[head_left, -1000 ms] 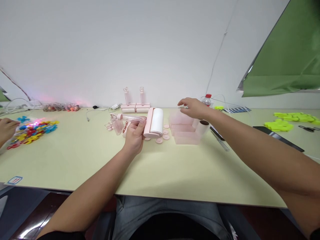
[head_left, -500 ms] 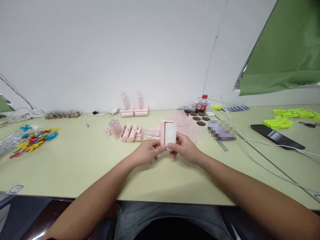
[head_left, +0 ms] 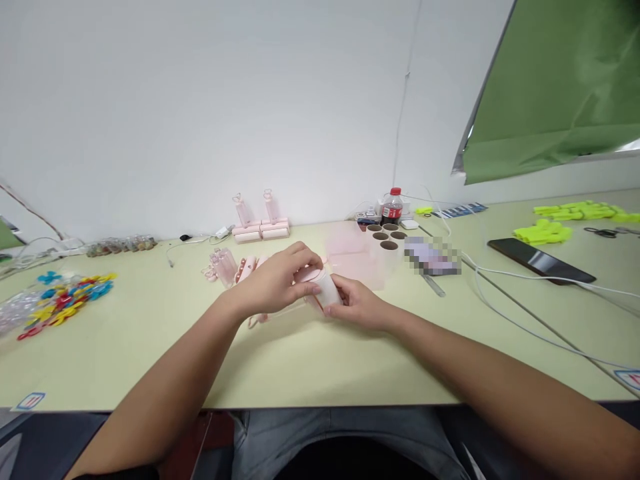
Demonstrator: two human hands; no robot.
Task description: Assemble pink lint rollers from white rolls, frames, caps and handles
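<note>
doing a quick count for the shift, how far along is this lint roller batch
Done: two finished rollers stand by the wall. In hand: the left hand and right hand both grip one pink roller with a white roll. To do: loose pink handles, clear covers and spare rolls lie on the table, so most of the batch seems ahead.

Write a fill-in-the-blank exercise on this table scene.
1. The roller, held by the left hand and right hand, is white and ____.
2. The bottle has a ____ cap.
3. The phone lies on the person's ____ side.
4. The sheet hanging by the wall is ____.
Missing words: pink; red; right; green.
</note>
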